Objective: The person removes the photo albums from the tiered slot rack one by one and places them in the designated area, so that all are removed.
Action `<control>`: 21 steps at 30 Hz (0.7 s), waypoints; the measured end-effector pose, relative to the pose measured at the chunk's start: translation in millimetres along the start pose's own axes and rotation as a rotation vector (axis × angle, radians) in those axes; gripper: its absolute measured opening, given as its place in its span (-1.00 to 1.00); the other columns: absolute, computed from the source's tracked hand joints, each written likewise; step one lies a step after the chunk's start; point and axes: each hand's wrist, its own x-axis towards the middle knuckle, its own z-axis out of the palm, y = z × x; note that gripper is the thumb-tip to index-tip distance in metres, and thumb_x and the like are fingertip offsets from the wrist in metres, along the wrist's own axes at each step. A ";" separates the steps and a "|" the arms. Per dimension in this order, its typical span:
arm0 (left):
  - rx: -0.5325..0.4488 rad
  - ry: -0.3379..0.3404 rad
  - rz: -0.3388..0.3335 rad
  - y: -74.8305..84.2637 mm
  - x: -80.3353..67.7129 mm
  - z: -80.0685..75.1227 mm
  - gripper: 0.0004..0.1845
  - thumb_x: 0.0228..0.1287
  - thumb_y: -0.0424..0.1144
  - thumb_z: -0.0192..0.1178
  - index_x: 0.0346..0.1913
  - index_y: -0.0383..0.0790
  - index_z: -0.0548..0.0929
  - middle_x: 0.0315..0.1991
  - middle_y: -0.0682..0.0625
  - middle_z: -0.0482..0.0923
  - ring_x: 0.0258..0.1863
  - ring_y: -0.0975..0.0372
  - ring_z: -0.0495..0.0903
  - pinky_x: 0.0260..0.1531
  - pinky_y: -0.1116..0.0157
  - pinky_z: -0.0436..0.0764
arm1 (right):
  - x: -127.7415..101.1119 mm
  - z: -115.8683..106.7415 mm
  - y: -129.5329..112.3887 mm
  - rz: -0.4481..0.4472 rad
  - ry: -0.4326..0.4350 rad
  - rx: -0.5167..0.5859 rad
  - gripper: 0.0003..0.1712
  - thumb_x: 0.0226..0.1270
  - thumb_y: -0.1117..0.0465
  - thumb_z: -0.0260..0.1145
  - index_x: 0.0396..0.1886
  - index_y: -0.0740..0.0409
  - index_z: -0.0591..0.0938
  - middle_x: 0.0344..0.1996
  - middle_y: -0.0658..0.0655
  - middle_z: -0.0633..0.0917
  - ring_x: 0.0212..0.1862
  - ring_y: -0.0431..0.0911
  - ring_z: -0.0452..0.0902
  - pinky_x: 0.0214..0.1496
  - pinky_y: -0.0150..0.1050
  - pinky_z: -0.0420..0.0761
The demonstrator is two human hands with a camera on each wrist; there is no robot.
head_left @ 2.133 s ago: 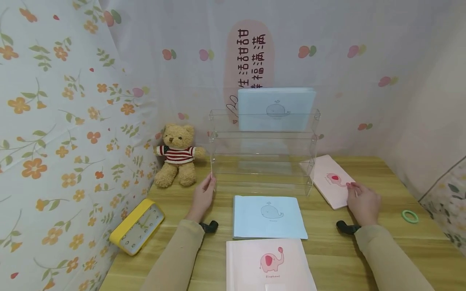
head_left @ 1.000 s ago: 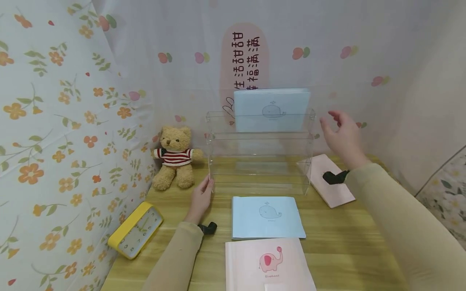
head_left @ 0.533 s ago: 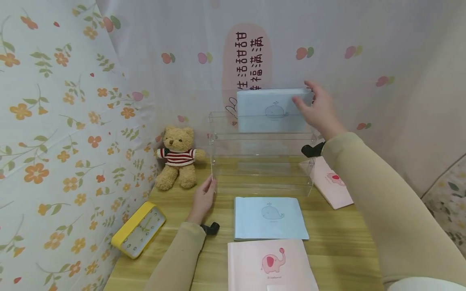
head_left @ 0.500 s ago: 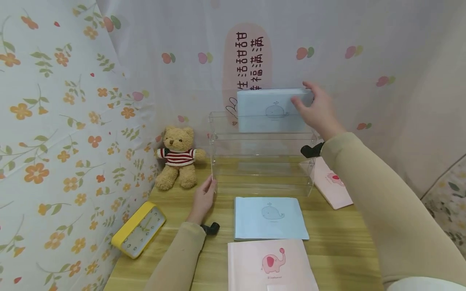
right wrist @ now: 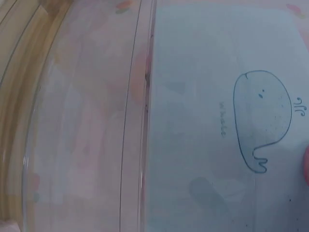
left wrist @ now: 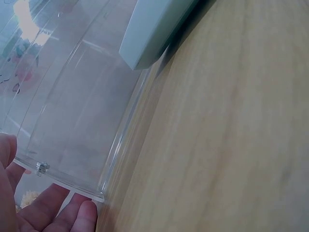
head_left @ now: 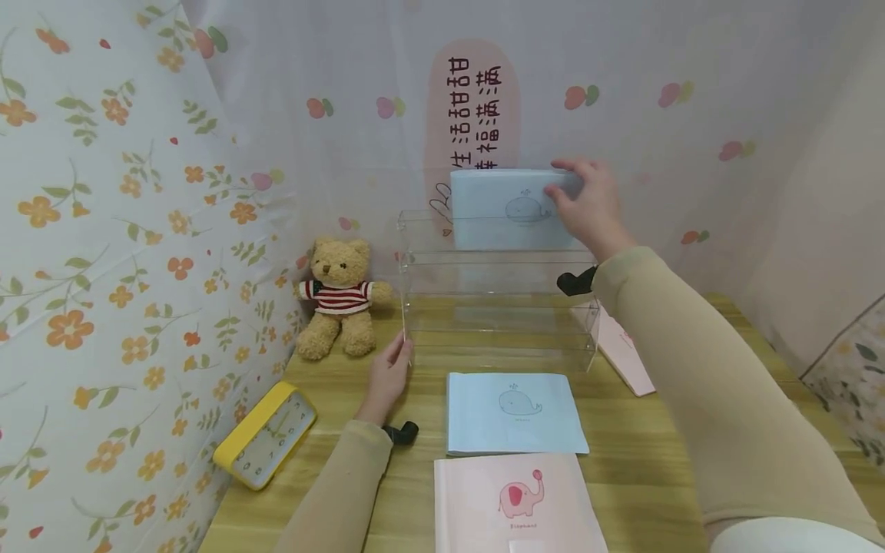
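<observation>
A clear acrylic tiered rack point(head_left: 498, 338) stands on the wooden table. My left hand point(head_left: 389, 376) grips the lower front of its left side panel; in the left wrist view, several fingers point(left wrist: 46, 205) show beyond the panel edge. On the top tier leans a light blue booklet point(head_left: 484, 211) with a whale drawing. My right hand point(head_left: 591, 203) pinches its upper right corner, thumb in front and fingers over the top edge. The right wrist view shows the whale cover point(right wrist: 193, 121) behind clear plastic, with only a bit of fingertip at the right edge.
Before the rack lie another blue whale booklet point(head_left: 477, 415) and a pink elephant booklet point(head_left: 477, 499). A second pink booklet point(head_left: 625, 357) lies right of the rack, partly behind my right sleeve. A teddy bear point(head_left: 339, 296) and a yellow clock point(head_left: 266, 434) stand on the left.
My right hand has left the pink booklet at the right, risen to the top tier and closed on the blue booklet's corner. My left hand stays on the rack.
</observation>
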 end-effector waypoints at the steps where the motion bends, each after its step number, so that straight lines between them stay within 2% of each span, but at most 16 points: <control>1: -0.002 0.000 0.000 -0.3 0.3 -0.5 -0.47 0.74 -0.05 0.17 0.60 -0.16 0.53 0.49 -0.24 0.59 0.47 -0.14 0.63 0.52 -0.13 0.58 | 0.6 1.1 -0.4 0.007 0.003 0.003 -0.44 0.66 0.07 0.38 0.57 -0.10 0.60 0.56 0.29 0.42 0.62 0.20 0.30 0.76 0.13 0.30; 11: -0.013 -0.002 0.005 -2.3 0.4 -1.3 -0.47 0.74 -0.07 0.18 0.60 -0.18 0.52 0.50 -0.25 0.58 0.48 -0.15 0.62 0.53 -0.13 0.57 | -1.8 7.5 -10.1 0.100 0.066 0.065 -0.60 0.62 0.13 0.43 0.37 -0.04 0.75 0.46 0.18 0.49 0.57 0.10 0.36 0.71 0.02 0.37; 17: -0.013 0.003 0.002 -3.4 1.5 -0.3 -0.48 0.74 -0.07 0.19 0.59 -0.17 0.54 0.48 -0.24 0.60 0.48 -0.15 0.61 0.54 -0.13 0.56 | -3.2 8.4 -14.1 0.140 0.094 0.102 -0.63 0.63 0.13 0.41 0.34 -0.03 0.77 0.40 0.11 0.50 0.55 0.02 0.38 0.67 -0.03 0.43; 21: -0.006 0.004 0.006 -4.2 2.4 0.4 -0.49 0.74 -0.10 0.18 0.58 -0.18 0.55 0.46 -0.24 0.62 0.47 -0.14 0.63 0.52 -0.13 0.57 | -5.8 2.8 -14.8 0.104 0.145 0.134 -0.66 0.63 0.14 0.41 0.30 0.02 0.78 0.18 -0.03 0.51 0.47 0.01 0.42 0.56 -0.09 0.51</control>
